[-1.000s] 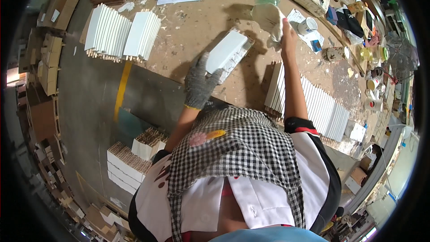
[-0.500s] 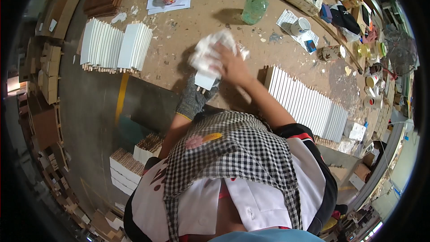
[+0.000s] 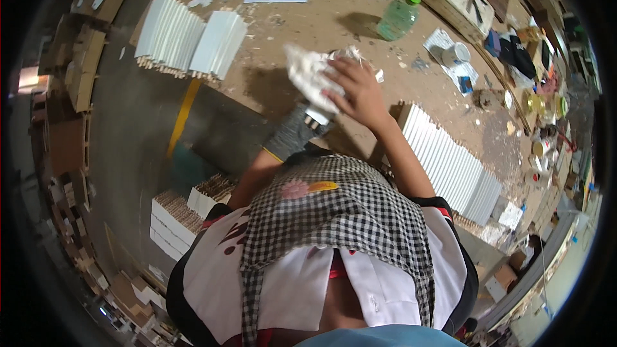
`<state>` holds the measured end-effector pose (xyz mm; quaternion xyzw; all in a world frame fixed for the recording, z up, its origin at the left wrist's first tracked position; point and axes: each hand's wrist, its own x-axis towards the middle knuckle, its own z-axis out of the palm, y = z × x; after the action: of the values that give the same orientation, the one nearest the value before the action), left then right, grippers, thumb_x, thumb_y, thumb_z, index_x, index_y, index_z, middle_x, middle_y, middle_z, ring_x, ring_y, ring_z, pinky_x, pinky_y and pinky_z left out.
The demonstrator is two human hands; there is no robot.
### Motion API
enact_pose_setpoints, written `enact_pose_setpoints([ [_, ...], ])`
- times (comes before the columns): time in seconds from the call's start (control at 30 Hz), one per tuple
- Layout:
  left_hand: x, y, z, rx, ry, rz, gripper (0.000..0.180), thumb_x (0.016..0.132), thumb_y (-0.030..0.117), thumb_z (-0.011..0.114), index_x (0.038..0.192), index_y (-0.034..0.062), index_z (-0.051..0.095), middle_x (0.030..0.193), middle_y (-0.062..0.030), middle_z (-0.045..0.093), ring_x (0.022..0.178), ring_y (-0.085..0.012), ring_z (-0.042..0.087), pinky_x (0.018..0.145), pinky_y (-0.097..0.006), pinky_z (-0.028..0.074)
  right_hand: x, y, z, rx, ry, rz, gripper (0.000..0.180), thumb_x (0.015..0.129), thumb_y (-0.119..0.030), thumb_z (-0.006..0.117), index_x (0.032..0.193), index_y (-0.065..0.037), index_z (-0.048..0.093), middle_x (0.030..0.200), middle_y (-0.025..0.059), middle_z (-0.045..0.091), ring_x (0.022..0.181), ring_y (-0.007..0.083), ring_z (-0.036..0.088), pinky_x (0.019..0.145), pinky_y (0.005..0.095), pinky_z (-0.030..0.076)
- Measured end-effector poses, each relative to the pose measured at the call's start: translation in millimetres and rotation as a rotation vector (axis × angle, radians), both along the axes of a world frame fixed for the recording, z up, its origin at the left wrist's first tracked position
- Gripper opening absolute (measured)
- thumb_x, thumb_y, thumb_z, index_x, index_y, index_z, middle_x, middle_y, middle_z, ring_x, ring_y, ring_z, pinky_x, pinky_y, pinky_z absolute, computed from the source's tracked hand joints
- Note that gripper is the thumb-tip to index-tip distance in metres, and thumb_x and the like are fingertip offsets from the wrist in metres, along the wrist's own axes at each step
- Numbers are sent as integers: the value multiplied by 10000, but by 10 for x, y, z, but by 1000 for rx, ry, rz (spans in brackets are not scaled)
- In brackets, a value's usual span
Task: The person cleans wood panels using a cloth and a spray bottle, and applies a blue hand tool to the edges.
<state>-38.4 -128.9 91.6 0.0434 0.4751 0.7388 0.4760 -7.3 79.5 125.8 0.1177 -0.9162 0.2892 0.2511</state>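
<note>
In a grey knit glove, my left hand (image 3: 287, 133) is closed around a white painted board (image 3: 317, 115) with short wooden dowel pegs at its near end. Most of the board is covered. My bare right hand (image 3: 361, 93) presses a crumpled white cloth (image 3: 307, 72) against the board, its fingers bent over the cloth. To the right of that arm stands a long row of white boards (image 3: 443, 160) set on edge. Two bundles of similar boards, one wide (image 3: 170, 33) and one narrower (image 3: 218, 42), stand at the table's left edge, pegs toward me.
On the worktable (image 3: 273, 26), a green-capped bottle (image 3: 397, 20) stands beyond my hands. Right of it are a white cup (image 3: 456, 54) on paper and a cluttered edge with jars (image 3: 546, 104). More boards (image 3: 172, 226) are stacked low at the left.
The view has shifted, so the table's things sit farther right. The cloth and my right hand have moved over the board, which now tilts more to the right.
</note>
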Motion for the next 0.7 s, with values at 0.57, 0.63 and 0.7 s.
enact_pose_setpoints([
  [0.57,-330,-132,563,234,-174,-285,443,945,261,629,1243,-59,561,995,-138,688,832,-179,679,744,-309,568,-471,914,244,32,2,-296,341,895,-378,646,875,-52,743,815,117,716,716,296,657,684,417,525],
  [0.63,-447,-127,676,431,-256,-150,545,940,254,590,1339,-85,438,1177,-225,598,991,-288,641,875,-387,536,-370,1313,70,-338,10,-641,411,926,-411,631,940,-18,748,796,132,710,684,265,670,649,388,531],
  [0.7,-523,-124,712,558,-290,-6,658,935,247,551,1434,-111,315,1359,-312,508,1151,-396,604,1007,-465,504,-264,1297,100,-997,120,-598,544,982,-465,568,1009,61,704,800,134,692,699,185,674,644,313,526],
])
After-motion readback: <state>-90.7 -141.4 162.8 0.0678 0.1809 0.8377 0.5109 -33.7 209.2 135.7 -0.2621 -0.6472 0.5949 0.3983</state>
